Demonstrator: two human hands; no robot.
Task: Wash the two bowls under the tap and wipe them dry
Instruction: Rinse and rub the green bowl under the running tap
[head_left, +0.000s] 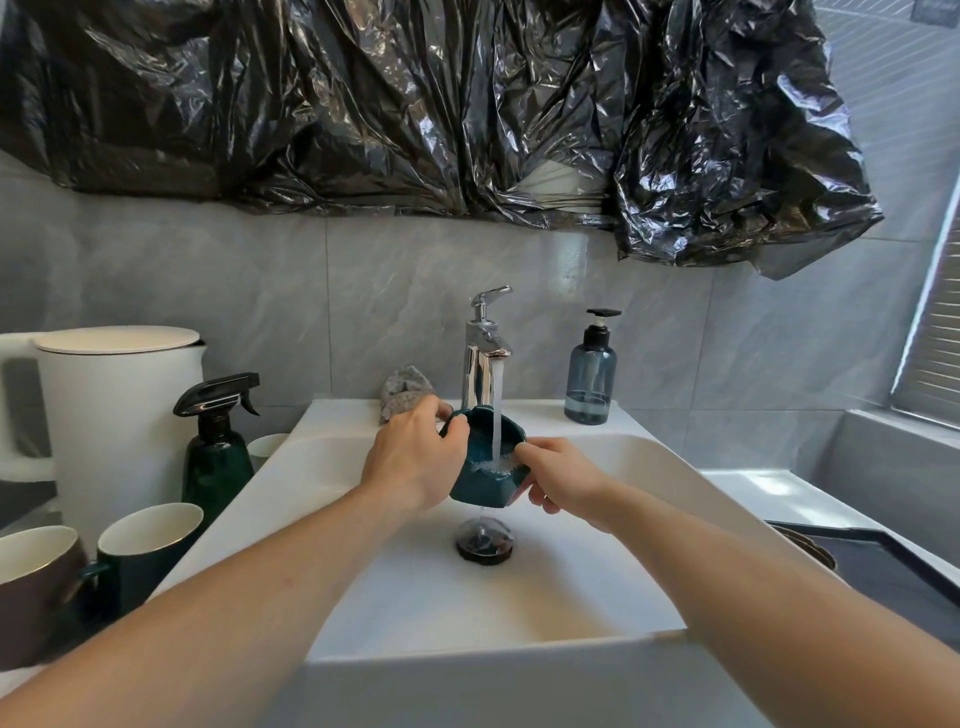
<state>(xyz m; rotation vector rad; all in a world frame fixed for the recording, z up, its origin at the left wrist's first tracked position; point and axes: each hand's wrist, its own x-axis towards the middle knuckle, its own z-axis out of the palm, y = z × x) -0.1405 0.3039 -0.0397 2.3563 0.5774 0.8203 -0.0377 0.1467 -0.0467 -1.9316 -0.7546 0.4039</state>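
The left hand (415, 457) and right hand (558, 478) both grip one teal bowl (485, 467) over the sink (519, 597), under the running tap (483, 353). Rinsing is underway; the second bowl is seemingly out of view, and wiping remains.

Brown mug (36, 587) cut by left edge; patterned cloth (408, 387) half-hidden behind left hand (410, 457).

Soft daylight from the right window (935, 332), wide-angle edge bowing.
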